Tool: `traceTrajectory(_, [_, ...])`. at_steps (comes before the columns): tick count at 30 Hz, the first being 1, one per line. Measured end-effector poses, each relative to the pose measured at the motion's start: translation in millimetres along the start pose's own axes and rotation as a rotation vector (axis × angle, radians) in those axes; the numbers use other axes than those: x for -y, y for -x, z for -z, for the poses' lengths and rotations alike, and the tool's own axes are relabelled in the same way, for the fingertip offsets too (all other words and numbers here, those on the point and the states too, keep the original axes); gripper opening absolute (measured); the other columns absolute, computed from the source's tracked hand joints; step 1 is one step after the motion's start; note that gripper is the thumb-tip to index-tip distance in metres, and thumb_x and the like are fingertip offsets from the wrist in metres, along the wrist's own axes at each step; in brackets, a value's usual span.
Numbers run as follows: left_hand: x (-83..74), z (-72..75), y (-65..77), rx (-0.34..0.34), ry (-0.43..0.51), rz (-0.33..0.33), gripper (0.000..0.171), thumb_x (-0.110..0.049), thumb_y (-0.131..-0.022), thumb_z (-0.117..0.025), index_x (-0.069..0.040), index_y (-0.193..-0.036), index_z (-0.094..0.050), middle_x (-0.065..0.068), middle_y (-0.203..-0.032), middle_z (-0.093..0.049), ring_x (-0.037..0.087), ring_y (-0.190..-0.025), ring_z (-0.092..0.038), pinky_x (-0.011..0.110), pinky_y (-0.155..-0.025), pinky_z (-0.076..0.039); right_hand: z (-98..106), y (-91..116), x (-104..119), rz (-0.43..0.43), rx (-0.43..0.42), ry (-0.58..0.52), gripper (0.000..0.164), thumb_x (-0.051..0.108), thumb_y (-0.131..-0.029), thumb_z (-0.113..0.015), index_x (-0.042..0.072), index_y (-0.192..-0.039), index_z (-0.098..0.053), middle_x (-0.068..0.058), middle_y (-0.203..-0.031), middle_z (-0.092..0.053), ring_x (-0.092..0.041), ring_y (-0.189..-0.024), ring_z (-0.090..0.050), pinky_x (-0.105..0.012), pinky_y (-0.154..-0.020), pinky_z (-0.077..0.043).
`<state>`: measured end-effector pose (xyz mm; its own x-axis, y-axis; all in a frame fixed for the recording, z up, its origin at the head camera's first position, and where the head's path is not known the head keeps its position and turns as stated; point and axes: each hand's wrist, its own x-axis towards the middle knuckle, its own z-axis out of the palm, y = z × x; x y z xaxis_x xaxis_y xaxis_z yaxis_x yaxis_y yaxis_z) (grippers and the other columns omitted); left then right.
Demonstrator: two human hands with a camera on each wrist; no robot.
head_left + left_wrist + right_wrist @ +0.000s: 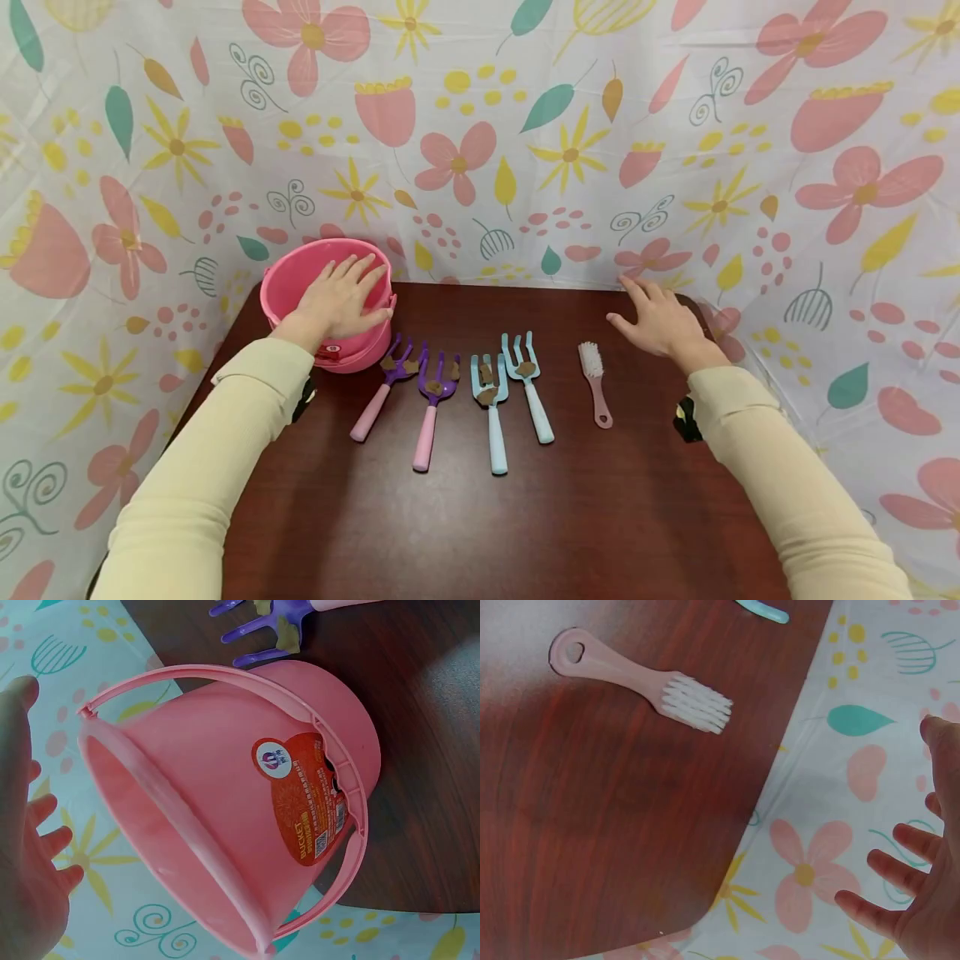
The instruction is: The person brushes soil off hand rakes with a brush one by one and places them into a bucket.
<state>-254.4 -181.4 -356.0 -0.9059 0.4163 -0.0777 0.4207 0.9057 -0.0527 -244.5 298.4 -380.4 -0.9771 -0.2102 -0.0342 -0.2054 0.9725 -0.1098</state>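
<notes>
My left hand (337, 300) hovers over the pink bucket (217, 757), fingers spread and holding nothing. The bucket stands upright at the table's back left, its handle folded down over a red label. My right hand (658, 321) is held over the back right of the table, fingers apart, with nothing in it. Nearest to it lies a pink brush (630, 675) with white bristles. Between the hands lie two purple garden forks with pink handles, one left (375, 404) and one right (427, 425), and two light blue forks, one left (495, 429) and one right (536, 404).
Brown patches like dirt (487, 395) cling to the tines of the forks. The dark wooden table (390, 533) has rounded back corners. A white curtain (480, 92) printed with flowers and leaves hangs close behind it and along both sides.
</notes>
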Motion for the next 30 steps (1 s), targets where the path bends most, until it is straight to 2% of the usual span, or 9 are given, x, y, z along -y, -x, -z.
traceTrajectory(10, [-5.8,-8.1,2.6,-0.050,-0.012,-0.059,0.077,-0.054,-0.086,-0.048,-0.009,-0.145,-0.027,0.015,-0.150,-0.021,0.037,-0.137,-0.018,0.051,-0.111,-0.013,-24.5,6.4,-6.6,-0.093,0.025,-0.076,0.077,0.060,-0.088,-0.039,0.004,-0.140,-0.030,-0.027,-0.136,-0.031,-0.050,-0.120,-0.032,-0.065,-0.085,-0.035])
traceTrajectory(24, [-27.4,-16.9,-3.5,-0.154,-0.019,-0.209,0.070,-0.052,-0.085,-0.051,-0.010,-0.140,-0.036,0.015,-0.145,-0.031,0.035,-0.133,-0.028,0.050,-0.110,-0.018,-52.7,14.2,-10.1,-0.127,0.046,-0.110,0.075,0.057,-0.089,-0.040,-0.001,-0.135,-0.034,-0.032,-0.129,-0.035,-0.053,-0.112,-0.039,-0.062,-0.088,-0.035])
traceTrajectory(30, [-33.8,-20.5,-5.3,-0.146,-0.026,-0.235,0.070,-0.052,-0.086,-0.049,-0.010,-0.140,-0.035,0.014,-0.146,-0.030,0.035,-0.134,-0.028,0.049,-0.110,-0.016,-62.9,18.3,-8.6,-0.146,0.072,-0.130,0.073,0.054,-0.090,-0.042,-0.003,-0.135,-0.033,-0.033,-0.129,-0.035,-0.054,-0.111,-0.040,-0.062,-0.089,-0.035])
